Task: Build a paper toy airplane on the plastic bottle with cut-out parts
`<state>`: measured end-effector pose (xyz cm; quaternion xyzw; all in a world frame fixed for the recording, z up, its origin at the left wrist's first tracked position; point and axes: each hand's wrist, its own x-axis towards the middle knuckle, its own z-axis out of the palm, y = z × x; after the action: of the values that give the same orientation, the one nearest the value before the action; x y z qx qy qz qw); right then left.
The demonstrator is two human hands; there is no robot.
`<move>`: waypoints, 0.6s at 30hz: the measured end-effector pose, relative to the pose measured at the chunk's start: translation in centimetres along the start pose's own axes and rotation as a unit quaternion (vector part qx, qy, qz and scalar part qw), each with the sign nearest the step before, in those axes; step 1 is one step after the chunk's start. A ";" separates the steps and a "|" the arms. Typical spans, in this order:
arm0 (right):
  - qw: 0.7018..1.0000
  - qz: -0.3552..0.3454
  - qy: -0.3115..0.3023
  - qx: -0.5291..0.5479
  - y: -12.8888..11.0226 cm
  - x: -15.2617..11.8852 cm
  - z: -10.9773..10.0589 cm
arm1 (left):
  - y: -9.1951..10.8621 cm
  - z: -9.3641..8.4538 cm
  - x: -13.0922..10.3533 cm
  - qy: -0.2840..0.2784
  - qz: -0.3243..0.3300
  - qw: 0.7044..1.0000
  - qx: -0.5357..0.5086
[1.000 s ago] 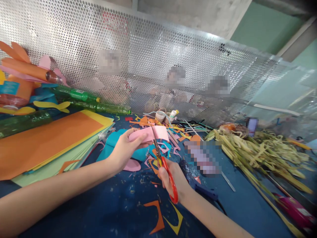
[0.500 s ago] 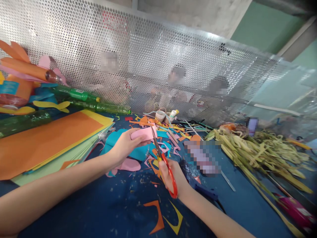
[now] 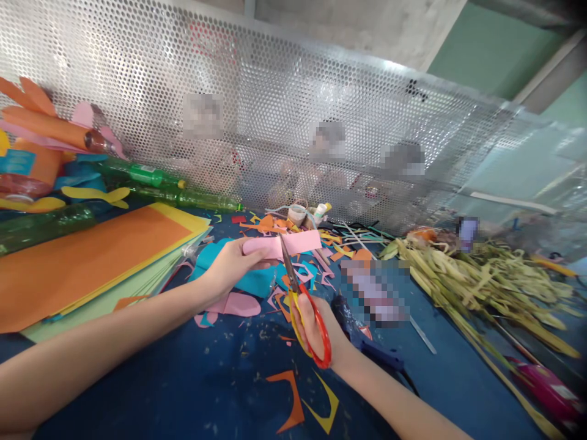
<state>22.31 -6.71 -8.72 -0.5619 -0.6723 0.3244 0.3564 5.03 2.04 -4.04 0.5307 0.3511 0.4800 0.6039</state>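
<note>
Between the fingers and thumb of my left hand (image 3: 232,266) is a strip of pink paper (image 3: 300,242), held above the table and stretching out to the right. My right hand (image 3: 318,327) grips scissors (image 3: 316,333) with red and yellow handles. Their blades point up and away and cross the strip's middle, just right of my left fingertips. Beneath the strip lie blue paper (image 3: 252,282), pink cut-out petals (image 3: 241,304) and several coloured scraps. A dark blue glue gun (image 3: 373,348) rests right of my right hand.
Orange and yellow sheets (image 3: 105,256) are stacked at left, with green plastic bottles (image 3: 151,177) behind. Dried husk strips (image 3: 486,293) cover the right side. A perforated metal screen (image 3: 275,110) stands at the back. Orange and yellow offcuts (image 3: 291,400) lie in front.
More of the pink strip now extends right, past the scissor blades. Both scissor handle loops show more clearly, and my hands have stayed in nearly the same place.
</note>
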 end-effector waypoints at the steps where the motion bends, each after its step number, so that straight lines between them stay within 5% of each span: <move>1: 1.000 0.012 -0.002 0.008 0.0 0.0 0.0 | 0.0 0.0 0.0 0.001 0.002 1.000 -0.003; 18: 0.997 0.050 -0.001 0.052 0.4 0.1 0.0 | 0.8 0.3 -0.4 0.023 0.023 0.998 0.048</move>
<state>22.53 -6.59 -9.02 -0.5753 -0.6260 0.3769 0.3675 5.00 1.58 -3.29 0.5561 0.3755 0.4880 0.5582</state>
